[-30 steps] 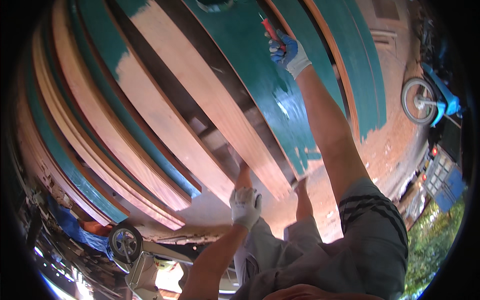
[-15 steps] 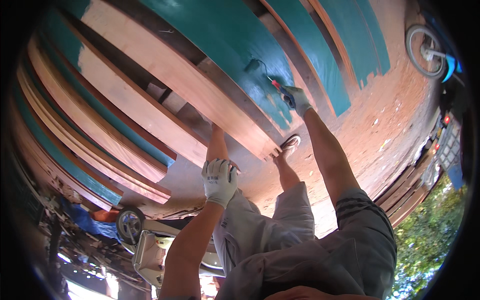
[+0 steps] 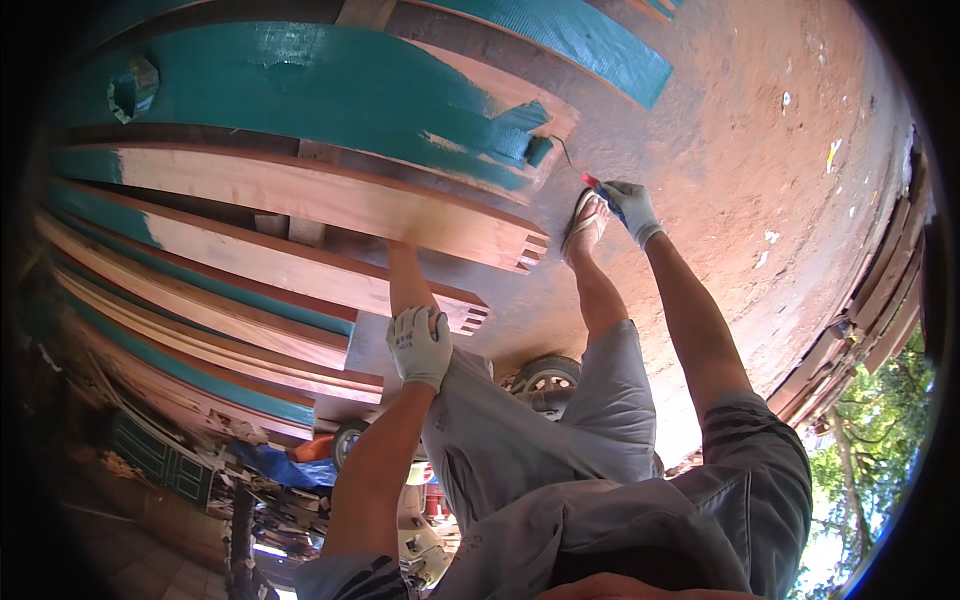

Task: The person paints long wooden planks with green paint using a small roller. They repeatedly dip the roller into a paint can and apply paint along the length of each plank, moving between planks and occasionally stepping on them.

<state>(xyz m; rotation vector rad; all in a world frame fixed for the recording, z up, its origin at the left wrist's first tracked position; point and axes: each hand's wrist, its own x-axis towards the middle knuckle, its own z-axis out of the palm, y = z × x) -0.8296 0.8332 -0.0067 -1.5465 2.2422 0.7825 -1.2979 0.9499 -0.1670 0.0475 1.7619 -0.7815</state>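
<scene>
My right hand (image 3: 632, 212), in a whitish work glove, is closed round the handle of a small paint roller (image 3: 605, 196). Its green-coated sleeve (image 3: 538, 151) touches the near right end of a wide board (image 3: 300, 85). Teal-green paint covers most of this board, with bare wood showing along its right end and upper edge. My left hand (image 3: 419, 345), gloved too, rests on my left knee with the fingers bent over it and holds nothing.
Unpainted boards with notched ends (image 3: 430, 220) lie side by side nearer me, among partly green ones. Another green board (image 3: 580, 50) lies beyond. My sandalled right foot (image 3: 588, 222) stands on the reddish ground. A wheeled vehicle (image 3: 545, 375) is behind my legs; stacked planks (image 3: 870, 270) lie at the right.
The view has turned, so the boards now lie more level. The roller has shifted from the green surface to the board's partly bare end. My left hand stays on the knee.
</scene>
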